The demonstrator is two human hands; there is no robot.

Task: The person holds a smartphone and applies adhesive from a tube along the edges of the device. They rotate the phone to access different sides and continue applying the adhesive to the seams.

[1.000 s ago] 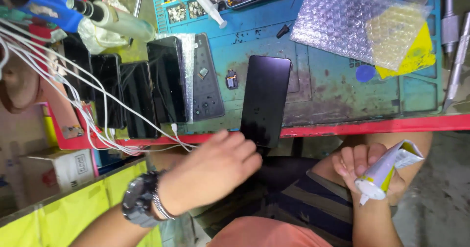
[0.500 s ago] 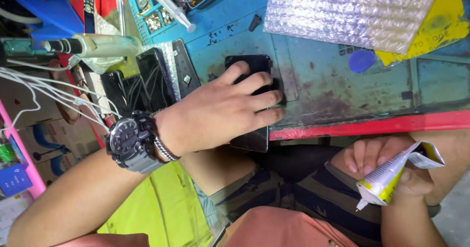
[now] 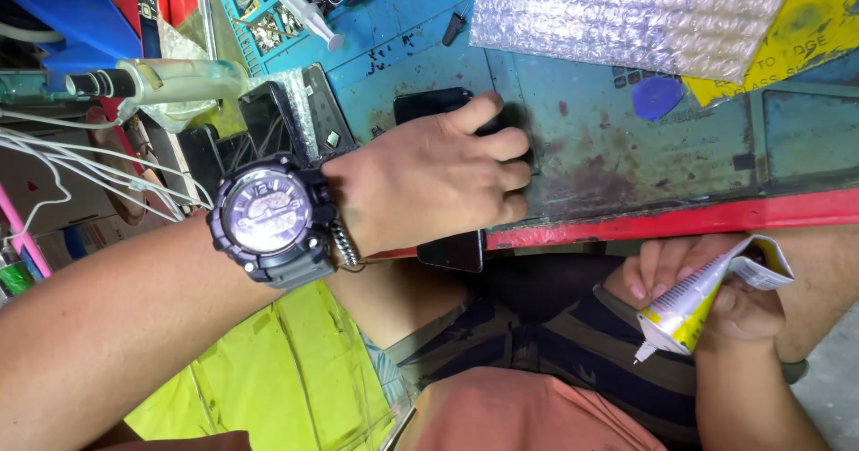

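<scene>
stained teal work mat (image 3: 626, 147), red bench edge (image 3: 680, 218), bubble wrap (image 3: 626, 12) on top.

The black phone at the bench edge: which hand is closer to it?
Left. The left hand lies on the black phone; the right hand holds a glue tube below the bench edge.
</scene>
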